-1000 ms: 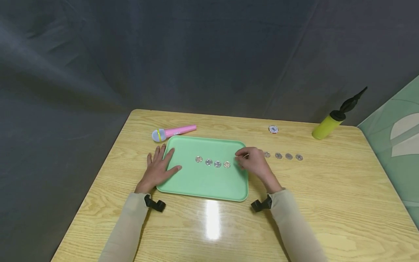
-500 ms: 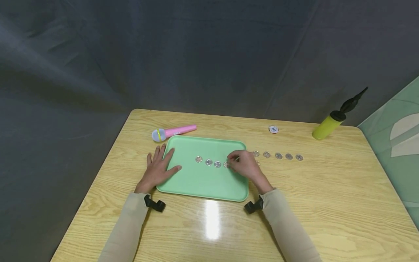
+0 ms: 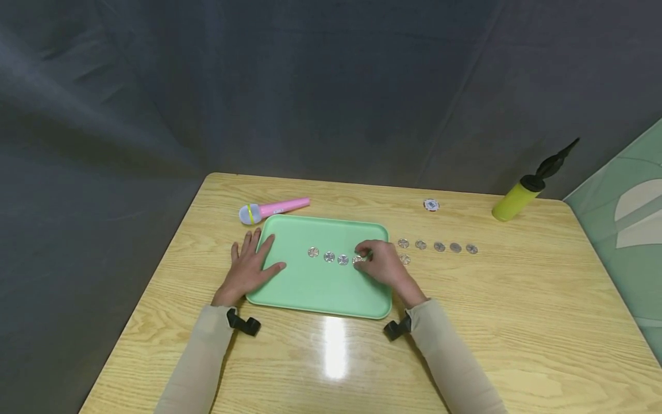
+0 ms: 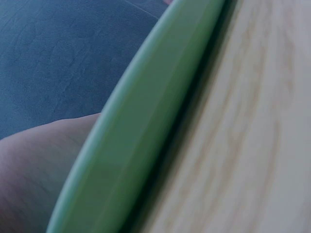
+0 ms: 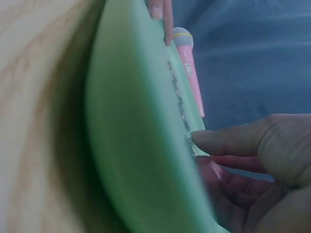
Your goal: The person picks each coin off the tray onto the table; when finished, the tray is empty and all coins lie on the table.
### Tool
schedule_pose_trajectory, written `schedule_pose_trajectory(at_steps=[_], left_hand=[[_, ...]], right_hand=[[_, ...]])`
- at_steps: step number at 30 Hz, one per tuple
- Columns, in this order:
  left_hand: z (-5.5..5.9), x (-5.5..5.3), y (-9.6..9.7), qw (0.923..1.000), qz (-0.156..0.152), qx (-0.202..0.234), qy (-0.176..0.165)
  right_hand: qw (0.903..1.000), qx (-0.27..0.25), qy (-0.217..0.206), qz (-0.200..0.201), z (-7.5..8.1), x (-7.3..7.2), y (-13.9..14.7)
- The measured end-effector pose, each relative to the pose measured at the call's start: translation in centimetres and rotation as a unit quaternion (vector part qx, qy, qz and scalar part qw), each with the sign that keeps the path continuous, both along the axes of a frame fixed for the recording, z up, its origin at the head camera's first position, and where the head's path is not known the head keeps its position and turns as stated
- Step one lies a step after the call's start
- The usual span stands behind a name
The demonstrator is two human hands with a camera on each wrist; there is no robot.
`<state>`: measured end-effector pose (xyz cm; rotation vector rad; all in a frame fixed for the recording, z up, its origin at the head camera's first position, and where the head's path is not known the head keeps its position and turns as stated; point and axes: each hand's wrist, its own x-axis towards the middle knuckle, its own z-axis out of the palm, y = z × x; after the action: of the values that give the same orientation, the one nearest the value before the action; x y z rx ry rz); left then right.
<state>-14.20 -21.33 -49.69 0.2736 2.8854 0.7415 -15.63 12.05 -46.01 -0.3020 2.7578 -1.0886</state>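
A mint-green tray lies on the wooden table, with several silvery coins in a row across it, among them one coin at the left end. My left hand rests flat with spread fingers over the tray's left edge. At the row's right end is my right hand, its thumb and forefinger apart on either side of a coin that lies on the tray. The area beneath the right palm is hidden. The tray's green side wall fills much of the left wrist view.
Right of the tray, several more coins lie in a row on the table, with another coin just below. Behind stand or lie a pink toy microphone, a poker chip and a yellow-green cylinder with a black tip.
My right hand has moved left from the tray's right edge, with a coin pinched, to the right end of the row. Its thumb and forefinger have since spread apart. The left hand stays put.
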Motion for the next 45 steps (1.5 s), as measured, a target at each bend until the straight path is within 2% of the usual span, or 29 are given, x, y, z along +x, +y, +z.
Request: schedule_pose_trajectory(at_steps=[20,45], left_hand=[[-0.1,0.1,-0.1,1.0,-0.002,0.005,0.002],[0.1,0.2,0.1,1.0,-0.001,0.009,0.004]], right_hand=[[0.9975,0.042,0.056,0.01,-0.6,0.5,-1.1],[0.9958,0.074,0.049,0.024,-0.1,1.1,-1.3]])
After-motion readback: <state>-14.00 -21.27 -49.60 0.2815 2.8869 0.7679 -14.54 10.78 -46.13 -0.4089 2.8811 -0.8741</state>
